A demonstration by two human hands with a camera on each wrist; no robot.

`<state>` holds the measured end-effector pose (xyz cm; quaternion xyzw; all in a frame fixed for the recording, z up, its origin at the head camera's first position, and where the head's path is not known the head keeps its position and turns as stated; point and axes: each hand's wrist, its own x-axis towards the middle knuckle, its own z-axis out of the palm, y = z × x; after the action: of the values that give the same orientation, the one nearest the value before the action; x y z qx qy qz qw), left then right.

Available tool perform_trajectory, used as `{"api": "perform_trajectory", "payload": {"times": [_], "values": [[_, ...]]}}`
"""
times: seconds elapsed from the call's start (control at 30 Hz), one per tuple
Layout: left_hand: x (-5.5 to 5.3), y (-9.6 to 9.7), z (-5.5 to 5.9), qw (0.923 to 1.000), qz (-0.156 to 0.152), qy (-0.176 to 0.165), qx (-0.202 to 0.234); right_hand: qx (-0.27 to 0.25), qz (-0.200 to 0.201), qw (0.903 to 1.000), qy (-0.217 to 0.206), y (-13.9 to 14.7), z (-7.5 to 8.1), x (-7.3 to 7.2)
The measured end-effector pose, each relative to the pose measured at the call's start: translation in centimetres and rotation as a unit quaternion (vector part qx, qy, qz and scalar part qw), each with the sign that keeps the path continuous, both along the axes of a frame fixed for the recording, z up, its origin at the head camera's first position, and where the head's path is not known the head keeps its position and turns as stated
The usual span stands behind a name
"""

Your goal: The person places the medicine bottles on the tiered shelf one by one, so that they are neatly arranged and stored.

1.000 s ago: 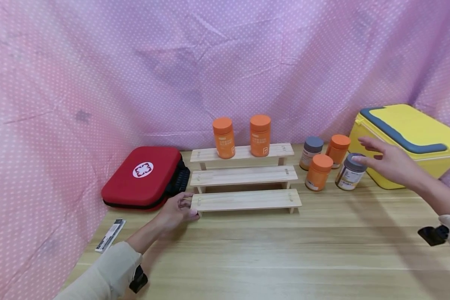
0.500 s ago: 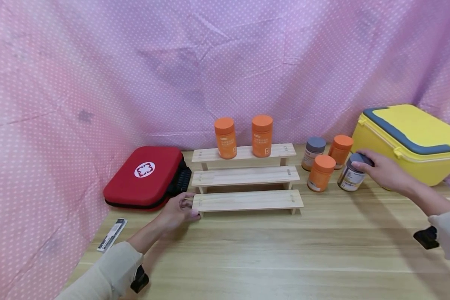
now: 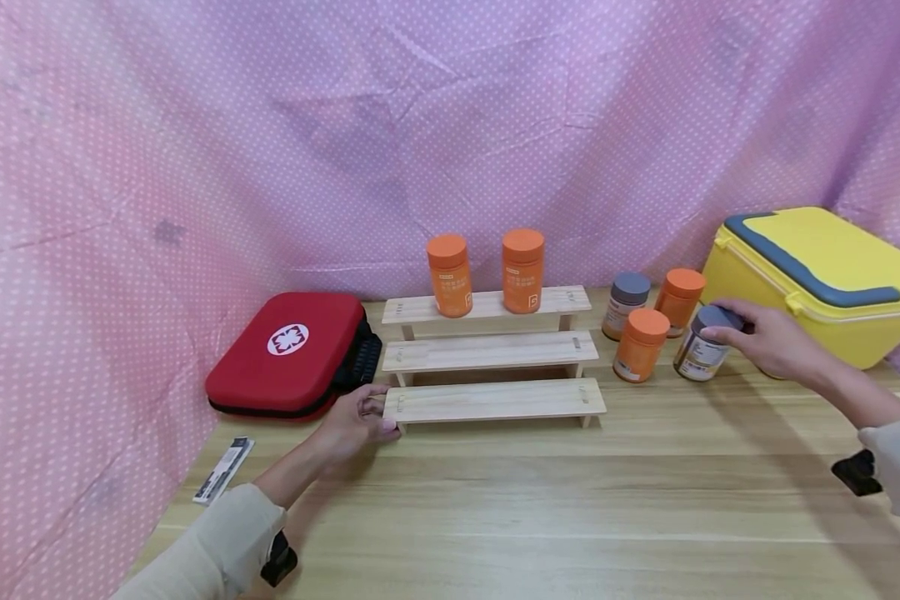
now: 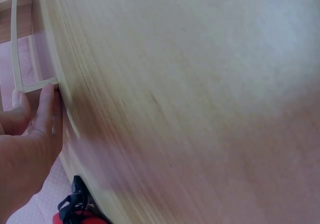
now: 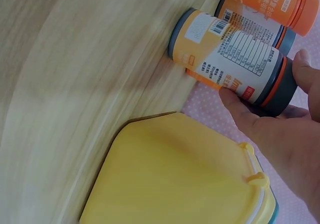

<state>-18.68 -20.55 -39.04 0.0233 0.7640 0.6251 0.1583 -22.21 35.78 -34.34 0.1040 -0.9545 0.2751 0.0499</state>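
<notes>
My left hand [image 3: 352,425] pinches the left end of the lowest step of a three-tier wooden rack [image 3: 495,402]. In the left wrist view, its thumb and fingers lie on either side of the rack's end support [image 4: 37,90]. At the right, my right hand [image 3: 776,337] grips a grey-lidded supplement jar [image 3: 701,354] by its lid. The jar's label and barcode face the right wrist camera, and it looks slightly tilted. Beside it are two orange jars, one nearer [image 3: 640,346] and one behind [image 3: 679,302], and another grey-lidded jar [image 3: 626,306]. Two orange jars [image 3: 450,277] stand on the top step.
A red first-aid case [image 3: 285,354] lies left of the rack. In front of it is a small white packet [image 3: 223,471]. Close behind my right hand stands a yellow box [image 3: 817,283] with a blue-edged lid. A pink dotted cloth [image 3: 420,125] hangs behind the table.
My right hand has come down from above the grey-lidded jar and taken hold of its lid. The left hand stays at the rack's end.
</notes>
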Motion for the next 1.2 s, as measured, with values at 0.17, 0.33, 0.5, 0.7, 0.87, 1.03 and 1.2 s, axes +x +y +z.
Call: {"api": "perform_trajectory", "payload": {"times": [0.17,0.33,0.5,0.7,0.87,1.03,1.2], "values": [[0.0,0.0,0.0,1.0000,0.000,-0.001,-0.001,0.018,0.022,0.9989,0.037,0.1,0.1,0.0],[0.0,0.1,-0.1,1.0000,0.004,0.000,-0.003,0.017,0.028,0.9984,0.047,0.2,0.3,0.5],[0.0,0.1,-0.1,1.0000,0.006,-0.005,0.001,0.018,0.030,0.9972,0.066,0.3,1.1,1.8],[0.0,0.2,0.0,0.9998,0.016,-0.008,-0.005,0.000,0.056,0.9950,0.083,-0.2,2.4,3.0],[0.0,0.2,0.3,0.9998,0.012,-0.007,-0.012,0.004,0.055,0.9969,0.057,-0.9,3.7,4.1],[0.1,0.2,0.4,0.9999,0.007,-0.005,-0.014,-0.014,0.052,0.9977,0.041,-1.4,4.6,5.0],[0.1,0.2,0.3,0.9999,0.002,-0.001,-0.013,-0.024,0.055,0.9967,0.054,-1.6,5.7,5.9]]}}
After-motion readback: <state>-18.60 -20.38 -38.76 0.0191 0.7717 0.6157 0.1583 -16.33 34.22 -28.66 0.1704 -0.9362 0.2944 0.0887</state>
